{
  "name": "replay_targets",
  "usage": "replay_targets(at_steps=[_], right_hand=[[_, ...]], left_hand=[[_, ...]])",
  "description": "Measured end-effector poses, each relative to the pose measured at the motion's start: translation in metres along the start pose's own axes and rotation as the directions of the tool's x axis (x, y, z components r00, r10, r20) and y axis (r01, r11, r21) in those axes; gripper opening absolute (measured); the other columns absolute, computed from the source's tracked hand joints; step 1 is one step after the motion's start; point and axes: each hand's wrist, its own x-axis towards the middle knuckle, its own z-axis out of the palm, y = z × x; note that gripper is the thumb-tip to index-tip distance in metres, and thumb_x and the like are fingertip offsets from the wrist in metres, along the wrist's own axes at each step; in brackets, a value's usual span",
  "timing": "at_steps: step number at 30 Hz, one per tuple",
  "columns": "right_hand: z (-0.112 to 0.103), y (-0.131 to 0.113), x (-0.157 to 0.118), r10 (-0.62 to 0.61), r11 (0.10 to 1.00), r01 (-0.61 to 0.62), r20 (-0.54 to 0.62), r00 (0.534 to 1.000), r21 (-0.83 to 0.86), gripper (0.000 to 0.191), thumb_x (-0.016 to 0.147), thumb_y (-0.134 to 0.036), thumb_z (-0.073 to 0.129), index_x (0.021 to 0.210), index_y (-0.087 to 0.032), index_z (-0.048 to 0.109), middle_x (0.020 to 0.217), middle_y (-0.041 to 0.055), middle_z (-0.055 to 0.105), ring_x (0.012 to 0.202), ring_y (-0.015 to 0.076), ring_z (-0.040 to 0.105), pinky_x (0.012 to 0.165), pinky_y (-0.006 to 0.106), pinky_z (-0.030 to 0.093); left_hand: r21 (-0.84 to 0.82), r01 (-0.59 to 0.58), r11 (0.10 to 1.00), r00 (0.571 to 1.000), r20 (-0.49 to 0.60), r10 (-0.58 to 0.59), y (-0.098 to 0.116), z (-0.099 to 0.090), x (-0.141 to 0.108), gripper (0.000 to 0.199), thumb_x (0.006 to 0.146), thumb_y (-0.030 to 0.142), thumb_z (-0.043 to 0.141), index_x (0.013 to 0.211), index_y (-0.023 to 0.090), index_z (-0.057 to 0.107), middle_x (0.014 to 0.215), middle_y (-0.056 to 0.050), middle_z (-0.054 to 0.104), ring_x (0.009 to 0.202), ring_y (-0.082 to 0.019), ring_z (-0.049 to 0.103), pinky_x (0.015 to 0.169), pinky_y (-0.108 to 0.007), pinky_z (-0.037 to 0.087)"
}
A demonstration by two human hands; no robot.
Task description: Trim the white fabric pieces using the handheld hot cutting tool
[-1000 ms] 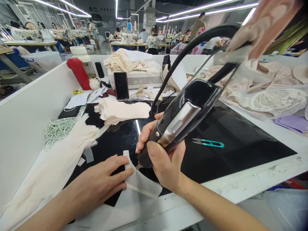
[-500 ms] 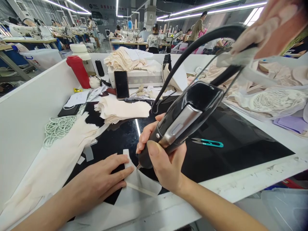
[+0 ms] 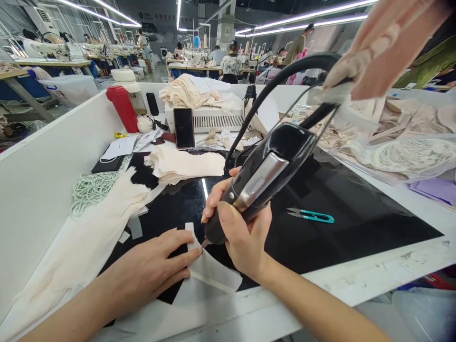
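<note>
My right hand (image 3: 242,232) is wrapped round a black and silver handheld tool (image 3: 263,175), tilted, with a thick black cable at its upper end. The tool's small metal tip touches or nearly touches the edge of a thin white fabric piece (image 3: 217,270). My left hand (image 3: 160,261) lies with fingers spread and flat, its fingertips pressing the fabric beside the tip. Below the fabric is a glossy black surface (image 3: 342,228). Another hand (image 3: 377,52), blurred, is at the upper right by the tool's cable.
Teal thread snips (image 3: 315,216) lie right of the tool. Beyond are stacked cream fabric (image 3: 192,164), a phone (image 3: 184,128) and a red cup (image 3: 123,109). Green cord (image 3: 94,190) and long cream cloth (image 3: 89,237) lie left; lace pieces (image 3: 406,154) are piled right.
The view has shifted slightly, so the background sits a little further right and lower. The tool's upper end has swung a little left. Both hands keep their hold.
</note>
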Motion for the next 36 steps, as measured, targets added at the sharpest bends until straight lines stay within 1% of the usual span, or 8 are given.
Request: replay_targets(at_steps=[3,6,13,18,23,26,31,36], right_hand=[[0.0,0.004,0.002,-0.03,0.999,0.03,0.006,1.0,0.032,0.031,0.083,-0.015,0.07,0.101,-0.028,0.048,0.077,-0.0067,0.059,0.059,0.0098,0.054,0.053,0.025,0.051],[0.0,0.008,0.004,-0.051,0.998,0.05,0.016,0.999,0.049,0.033,0.083,-0.015,0.072,0.102,-0.028,0.048,0.079,-0.0071,0.06,0.059,0.0095,0.053,0.053,0.024,0.051],[0.002,0.011,0.005,0.004,1.0,-0.004,-0.01,1.0,-0.011,0.028,0.084,-0.02,0.07,0.1,-0.027,0.048,0.076,-0.0065,0.059,0.058,0.0111,0.054,0.052,0.026,0.051],[-0.003,0.011,0.008,-0.043,0.998,0.042,0.024,0.999,0.037,0.031,0.086,-0.025,0.076,0.102,-0.027,0.048,0.078,-0.0064,0.059,0.06,0.0106,0.053,0.055,0.026,0.051],[-0.009,0.005,0.01,-0.057,0.998,0.056,0.021,0.998,0.024,0.032,0.087,-0.031,0.077,0.102,-0.028,0.048,0.078,-0.0068,0.057,0.056,0.0096,0.048,0.05,0.025,0.047],[-0.013,0.001,0.009,-0.076,0.997,0.076,0.012,0.997,0.009,0.032,0.087,-0.031,0.077,0.1,-0.027,0.049,0.078,-0.0061,0.056,0.06,0.0106,0.051,0.053,0.025,0.049],[-0.017,-0.001,0.009,-0.086,0.996,0.086,-0.001,0.996,0.003,0.031,0.087,-0.03,0.076,0.096,-0.027,0.047,0.078,-0.0066,0.055,0.061,0.0103,0.052,0.055,0.026,0.05],[-0.008,0.001,0.009,-0.042,0.999,0.042,0.016,0.999,0.002,0.032,0.084,-0.027,0.075,0.102,-0.027,0.048,0.073,-0.0089,0.054,0.057,0.0096,0.053,0.055,0.025,0.049]], left_hand=[[-0.007,-0.001,1.0,0.997,0.083,0.001,0.0,0.001,-0.001,0.034,0.11,0.029,0.043,0.14,0.022,0.058,0.14,-0.013,0.057,0.129,-0.027,0.058,0.108,-0.041,0.055],[-0.019,0.001,1.0,0.997,0.079,0.001,0.0,0.002,-0.001,0.034,0.11,0.029,0.044,0.14,0.022,0.058,0.142,-0.013,0.056,0.129,-0.028,0.058,0.106,-0.043,0.056],[-0.022,-0.016,1.0,0.999,0.049,0.018,-0.003,0.001,-0.002,0.035,0.109,0.031,0.047,0.142,0.026,0.058,0.14,-0.011,0.058,0.125,-0.026,0.062,0.102,-0.041,0.059],[-0.01,0.005,1.0,0.998,0.058,-0.004,-0.003,0.002,-0.003,0.036,0.11,0.034,0.047,0.143,0.027,0.058,0.141,-0.01,0.059,0.127,-0.025,0.062,0.103,-0.039,0.059],[-0.052,0.039,0.998,0.999,0.026,-0.038,-0.003,0.0,-0.006,0.035,0.11,0.028,0.044,0.142,0.028,0.06,0.144,-0.007,0.06,0.133,-0.022,0.059,0.11,-0.035,0.055],[-0.085,0.041,0.995,0.999,0.001,-0.041,-0.007,-0.003,-0.006,0.036,0.111,0.025,0.042,0.142,0.028,0.059,0.142,-0.005,0.062,0.13,-0.019,0.062,0.11,-0.03,0.054],[-0.089,0.124,0.988,0.986,-0.1,-0.132,-0.011,-0.008,-0.002,0.03,0.11,0.025,0.046,0.133,0.026,0.065,0.138,-0.003,0.065,0.124,-0.016,0.067,0.11,-0.027,0.053],[-0.057,0.064,0.996,0.991,-0.111,-0.07,-0.005,-0.008,0.007,0.029,0.109,0.02,0.046,0.128,0.024,0.068,0.13,-0.005,0.07,0.116,-0.017,0.07,0.105,-0.028,0.057]])
